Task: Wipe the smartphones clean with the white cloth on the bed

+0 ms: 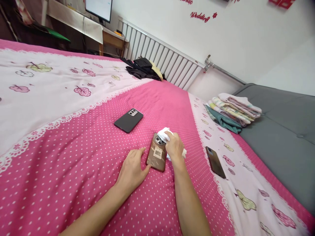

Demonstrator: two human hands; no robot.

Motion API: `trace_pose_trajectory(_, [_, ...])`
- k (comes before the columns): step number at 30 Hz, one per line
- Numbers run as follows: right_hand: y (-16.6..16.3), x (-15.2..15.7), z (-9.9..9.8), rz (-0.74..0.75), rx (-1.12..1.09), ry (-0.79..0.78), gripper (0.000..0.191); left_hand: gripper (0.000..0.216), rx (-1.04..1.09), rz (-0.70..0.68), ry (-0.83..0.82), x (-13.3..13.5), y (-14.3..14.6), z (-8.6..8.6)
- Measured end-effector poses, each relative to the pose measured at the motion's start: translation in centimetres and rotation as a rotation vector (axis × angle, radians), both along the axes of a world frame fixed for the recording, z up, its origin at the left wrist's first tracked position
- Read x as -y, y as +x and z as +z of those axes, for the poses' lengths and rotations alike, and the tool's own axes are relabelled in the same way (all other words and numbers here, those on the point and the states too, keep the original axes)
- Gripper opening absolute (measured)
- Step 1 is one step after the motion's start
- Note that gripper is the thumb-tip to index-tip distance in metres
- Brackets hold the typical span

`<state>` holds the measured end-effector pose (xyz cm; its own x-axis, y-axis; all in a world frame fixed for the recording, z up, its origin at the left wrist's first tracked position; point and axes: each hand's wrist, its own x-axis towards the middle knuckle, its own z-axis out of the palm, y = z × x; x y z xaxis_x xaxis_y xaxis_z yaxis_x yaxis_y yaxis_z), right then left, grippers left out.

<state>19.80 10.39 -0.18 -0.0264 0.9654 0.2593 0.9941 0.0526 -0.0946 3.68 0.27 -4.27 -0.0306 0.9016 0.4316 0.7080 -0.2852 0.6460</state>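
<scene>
A brown smartphone (155, 160) with a round camera ring and a pale label lies back up on the pink dotted bedspread (98, 177). My right hand (174, 146) is closed on a white cloth (165, 133), which rests against the phone's camera end; part of the cloth hangs out below the palm. At the phone's lower left edge is my left hand (134, 167), its thumb touching the corner and its fingers spread apart on the bedspread. A black smartphone (126, 122) lies face down farther off, to the left.
To the right lies another dark phone (216, 163). Folded clothes (233, 111) are stacked beside the grey headboard (283, 131). Dark clothes (142, 68) sit at the far edge by a white metal railing (162, 49). A desk with a monitor (99, 8) stands at the upper left.
</scene>
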Motion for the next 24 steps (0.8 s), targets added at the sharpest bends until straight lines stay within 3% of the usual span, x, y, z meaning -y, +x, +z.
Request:
trace_pose_trajectory(5, [-0.5,0.1,0.2,0.205,0.014,0.042,0.044,0.043,-0.015,0.003,-0.016,0.0,0.1,0.1])
trace_pose_trajectory(10, [-0.8,0.9,0.9,0.291,0.013,0.013,0.043,0.041,-0.014,0.009,-0.021,0.1,0.1,0.1])
trace_pose_trajectory(17, [-1.1,3.0,3.0,0.277,-0.018,-0.208,0.043,0.042,-0.025,0.028,0.020,0.1,0.2,-0.1])
trace_pose_trajectory(24, [-0.7,4.6,4.9,0.401,-0.089,-0.366,0.042,0.044,0.005,0.009,0.008,0.0,0.1,-0.2])
